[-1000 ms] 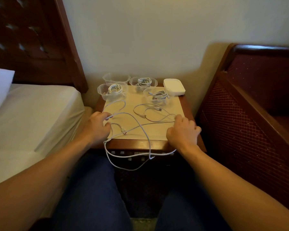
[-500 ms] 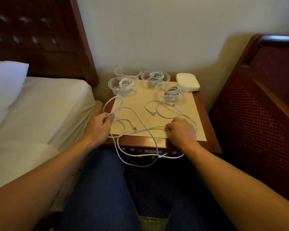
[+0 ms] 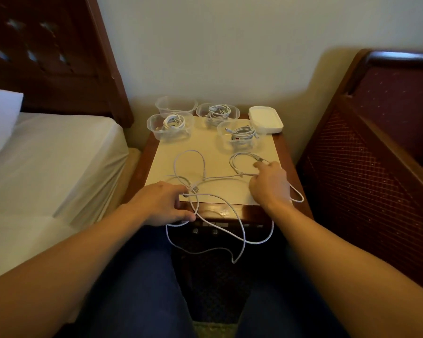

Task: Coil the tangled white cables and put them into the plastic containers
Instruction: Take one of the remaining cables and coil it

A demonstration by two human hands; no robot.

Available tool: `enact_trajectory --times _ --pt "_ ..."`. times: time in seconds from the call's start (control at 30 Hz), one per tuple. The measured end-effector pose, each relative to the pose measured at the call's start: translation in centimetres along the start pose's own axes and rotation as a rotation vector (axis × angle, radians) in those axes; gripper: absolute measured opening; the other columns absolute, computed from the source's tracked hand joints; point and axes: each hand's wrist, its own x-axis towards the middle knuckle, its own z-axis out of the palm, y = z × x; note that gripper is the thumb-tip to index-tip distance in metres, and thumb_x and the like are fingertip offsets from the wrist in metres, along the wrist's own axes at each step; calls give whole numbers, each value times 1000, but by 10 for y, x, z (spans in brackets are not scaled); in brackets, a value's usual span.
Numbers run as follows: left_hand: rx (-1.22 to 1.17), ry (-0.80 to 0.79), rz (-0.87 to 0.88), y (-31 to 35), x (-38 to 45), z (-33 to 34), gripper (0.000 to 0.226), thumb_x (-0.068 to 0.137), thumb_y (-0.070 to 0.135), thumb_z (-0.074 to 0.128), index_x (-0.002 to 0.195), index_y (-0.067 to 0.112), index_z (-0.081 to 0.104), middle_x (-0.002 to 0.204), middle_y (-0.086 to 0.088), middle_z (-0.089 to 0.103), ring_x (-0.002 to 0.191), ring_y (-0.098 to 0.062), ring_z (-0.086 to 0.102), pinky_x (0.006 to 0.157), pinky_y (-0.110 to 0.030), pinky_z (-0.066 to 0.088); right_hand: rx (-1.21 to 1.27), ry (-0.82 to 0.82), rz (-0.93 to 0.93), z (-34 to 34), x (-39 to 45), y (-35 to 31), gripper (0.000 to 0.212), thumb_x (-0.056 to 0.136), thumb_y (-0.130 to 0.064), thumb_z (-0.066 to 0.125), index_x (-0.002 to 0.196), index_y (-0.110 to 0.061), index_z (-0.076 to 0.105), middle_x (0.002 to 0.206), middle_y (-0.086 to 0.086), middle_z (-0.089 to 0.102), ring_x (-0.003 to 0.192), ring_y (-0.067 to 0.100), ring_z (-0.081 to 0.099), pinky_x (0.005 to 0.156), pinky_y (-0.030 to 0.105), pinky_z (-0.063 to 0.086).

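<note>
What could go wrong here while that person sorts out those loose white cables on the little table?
Long loops of the tangled cable hang over the front edge of the table; a careless tug might slide the rest off. The left hand and right hand grip different strands, so pulling apart could tighten the crossing near the USB plug. A sweeping strand might also nudge the nearest filled container.

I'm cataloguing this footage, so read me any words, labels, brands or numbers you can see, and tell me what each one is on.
No text can be read anywhere in the head view.
The row of small pale marks on the nightstand's front edge is too blurred to read.
The white box, the plastic containers and the loose white cables show no lettering.
</note>
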Motion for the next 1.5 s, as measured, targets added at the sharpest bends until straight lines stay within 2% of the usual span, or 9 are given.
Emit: enact_trajectory --times 0.13,0.27,0.47,0.73,0.93,1.1,1.23,1.37,1.5 --pt "0 11 14 10 9 11 47 77 64 73 112 37 55 89 19 61 93 -14 61 69 -32 42 -176 -43 -405 13 -10 -17 52 89 -25 60 141 -31 54 155 5 38 143 30 30 110 50 28" --pt "-10 48 49 15 6 15 27 81 45 65 104 32 56 91 14 62 90 -17 60 73 -38 52 -200 -256 -702 43 -14 -33 36 101 -36 49 136 -41 56 154 -10 42 139 24 35 105 48 29" --pt "107 172 -6 4 -5 18 35 86 40 53 120 30 56 111 4 69 103 -25 63 78 -37 50 -277 -113 -637 54 2 -29 23 99 -28 48 116 -28 63 128 -11 58 113 28 52 89 42 39" --pt "-769 994 -162 -32 -19 9 31 88 14 39 77 9 68 71 2 59 71 -3 54 61 -24 44 -294 -88 -322 55 10 -18 36 104 -39 37 125 -21 59 125 10 50 116 34 45 95 50 39" --pt "-1066 1243 -442 -10 -21 -12 35 101 12 34 81 8 63 68 0 54 61 -3 53 58 -15 45 -227 -138 -27 42 15 -24 56 105 -47 27 139 -10 52 140 17 41 128 37 36 105 53 29" --pt "-1387 968 -319 13 -17 -24 34 94 5 35 84 12 66 104 5 74 95 -6 69 83 -28 56 -165 -204 -46 30 9 -33 50 104 -50 28 142 -23 46 148 15 31 134 37 28 107 57 25" --pt "-1805 592 -179 34 -16 -30 22 83 5 31 68 17 40 119 -6 75 118 -26 66 104 -46 45 79 -102 -332 21 -17 -37 45 102 -45 44 144 -30 50 154 7 33 142 30 29 110 52 28" --pt "-2140 363 -160 46 -15 -30 5 69 15 38 67 20 38 108 -12 76 111 -36 70 101 -51 46 20 -387 -603 24 -46 -36 63 92 -71 24 133 -39 58 143 -4 48 132 27 42 102 51 37" --pt "-2179 416 -188 49 -21 -38 11 65 13 38 71 19 44 64 -1 61 71 -25 72 83 -42 53 -203 -368 -757 37 -57 -15 47 97 -65 43 140 -47 47 155 -7 35 141 25 29 103 52 27"
